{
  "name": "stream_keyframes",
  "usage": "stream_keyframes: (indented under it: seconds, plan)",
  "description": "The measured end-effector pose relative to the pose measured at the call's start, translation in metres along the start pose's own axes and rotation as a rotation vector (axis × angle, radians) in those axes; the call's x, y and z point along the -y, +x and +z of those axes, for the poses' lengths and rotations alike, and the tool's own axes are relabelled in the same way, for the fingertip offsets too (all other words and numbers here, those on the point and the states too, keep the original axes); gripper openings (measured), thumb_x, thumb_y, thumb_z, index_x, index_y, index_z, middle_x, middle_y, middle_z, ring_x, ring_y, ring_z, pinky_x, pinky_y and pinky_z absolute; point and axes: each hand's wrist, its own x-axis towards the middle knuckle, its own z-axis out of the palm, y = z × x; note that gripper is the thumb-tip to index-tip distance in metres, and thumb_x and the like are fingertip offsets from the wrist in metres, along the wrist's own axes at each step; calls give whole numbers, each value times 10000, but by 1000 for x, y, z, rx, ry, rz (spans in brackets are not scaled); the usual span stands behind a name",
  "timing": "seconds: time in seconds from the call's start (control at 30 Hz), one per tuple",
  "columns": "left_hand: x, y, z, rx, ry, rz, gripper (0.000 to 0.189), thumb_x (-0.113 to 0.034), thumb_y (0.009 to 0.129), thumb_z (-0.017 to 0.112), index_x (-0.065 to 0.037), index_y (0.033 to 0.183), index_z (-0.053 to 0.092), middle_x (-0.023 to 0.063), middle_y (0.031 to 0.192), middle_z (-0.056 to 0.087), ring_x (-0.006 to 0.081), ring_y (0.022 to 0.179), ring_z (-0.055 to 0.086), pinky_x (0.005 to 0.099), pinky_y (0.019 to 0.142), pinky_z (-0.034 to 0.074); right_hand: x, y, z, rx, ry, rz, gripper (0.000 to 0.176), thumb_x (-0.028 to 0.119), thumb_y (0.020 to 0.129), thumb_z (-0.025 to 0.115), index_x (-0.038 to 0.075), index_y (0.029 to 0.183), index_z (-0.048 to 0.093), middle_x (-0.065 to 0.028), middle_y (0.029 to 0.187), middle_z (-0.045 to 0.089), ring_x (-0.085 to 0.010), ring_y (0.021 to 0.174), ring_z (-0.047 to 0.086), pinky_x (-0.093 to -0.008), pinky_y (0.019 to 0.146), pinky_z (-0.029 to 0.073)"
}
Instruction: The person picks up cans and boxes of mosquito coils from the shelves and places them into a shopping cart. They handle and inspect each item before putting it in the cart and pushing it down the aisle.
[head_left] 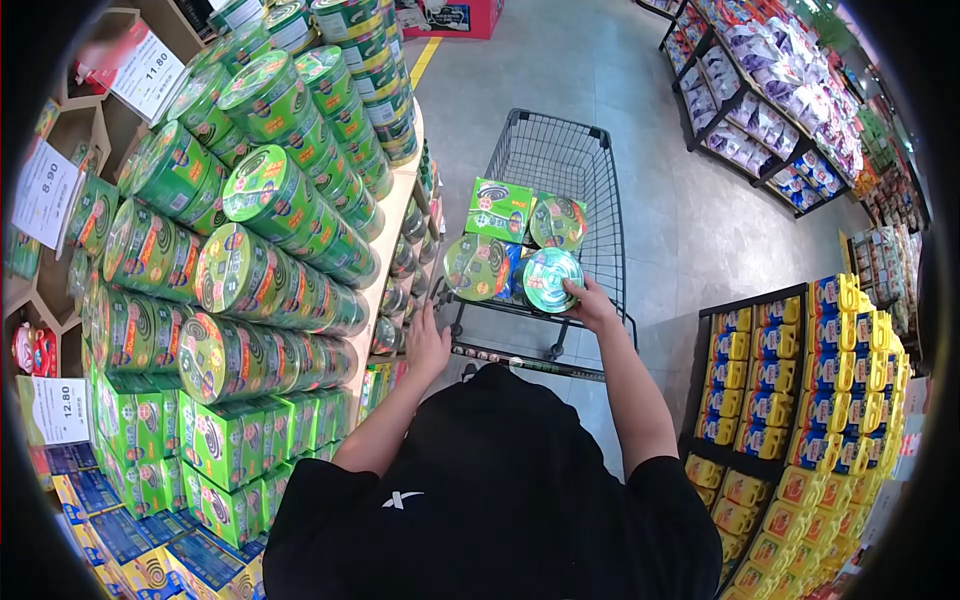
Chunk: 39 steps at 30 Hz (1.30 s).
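My right hand (591,304) grips a round green-and-teal tin (549,279) at the near end of a dark wire shopping cart (560,165). In the cart's upper tray lie another round green tin (476,267), a third one (558,221) and a green box (500,209). My left hand (428,342) hovers empty, fingers apart, just left of the cart near its handle (520,360), close to the shelf edge.
A tall shelf display of stacked green round tins (265,200) and green boxes (230,440) fills the left, with price cards (45,195). Yellow-and-blue boxes (810,400) stack on a rack at right. More shelves (770,90) line the far right beyond the grey aisle floor.
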Motion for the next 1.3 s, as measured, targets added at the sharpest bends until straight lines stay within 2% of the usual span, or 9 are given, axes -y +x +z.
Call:
stream_keyframes:
  seconds: [0.03,0.13,0.33,0.53,0.63,0.83,0.93,1.13,1.3]
  plan:
    - [0,0,0,-2,-5,-2,712,-245,950,614,16,1526,286,270,1501,392,444,1401,384,493,1155,339,-1,-1,0,-11,1,-14,484,171,989,649,60,1422,464,-119,1241,633,-279,1057,683,-508,883,601]
    - [1,-1,2,-25,-4,7,706,-247,950,614,11,1524,293,271,1498,396,444,1399,386,497,1151,344,-6,-6,1,-13,-9,-80,446,190,995,652,78,1390,477,-84,1192,647,-230,996,693,-444,812,615]
    - [8,-2,12,-141,39,82,717,-239,908,663,-11,1501,332,228,1438,454,407,1320,470,476,1089,405,-21,-10,8,-122,-6,-168,435,180,1001,640,46,1389,495,-101,1180,648,-233,951,698,-436,770,620]
    - [8,0,11,-132,38,70,713,-243,903,667,-17,1496,341,220,1453,451,403,1317,477,480,1082,410,-23,-15,11,-270,-2,-200,518,129,1013,600,0,1481,417,-127,1161,643,-257,909,705,-378,728,626]
    - [8,-2,11,-146,37,73,713,-252,904,665,-25,1497,342,216,1458,450,404,1312,480,482,1079,411,-31,-12,-3,-266,34,-219,502,69,1007,551,35,1494,432,-141,1154,644,-244,958,692,-373,726,633]
    - [10,0,14,-129,42,59,716,-252,906,659,-36,1507,336,211,1466,441,406,1305,485,483,1076,413,-11,-21,6,-313,-17,-76,590,169,953,667,44,1479,432,-141,1188,638,-272,983,686,-421,781,606]
    - [12,1,15,-125,44,68,713,-253,908,655,-36,1507,336,211,1469,437,409,1304,485,484,1077,411,-6,-10,1,-190,-8,52,685,256,949,706,84,1507,348,-121,1217,606,-286,1010,671,-440,743,604]
    - [12,1,15,-123,31,57,708,-256,912,652,-36,1507,337,216,1465,440,411,1310,479,487,1086,402,3,-5,7,-13,75,40,557,242,969,694,126,1429,402,-97,1272,579,-301,1035,662,-520,780,601]
    - [10,-1,13,-155,53,77,698,-251,907,656,-32,1497,352,221,1439,464,414,1293,492,486,1072,417,-12,-1,4,-45,44,-50,464,198,985,667,105,1392,467,-97,1211,623,-290,1015,676,-530,805,606]
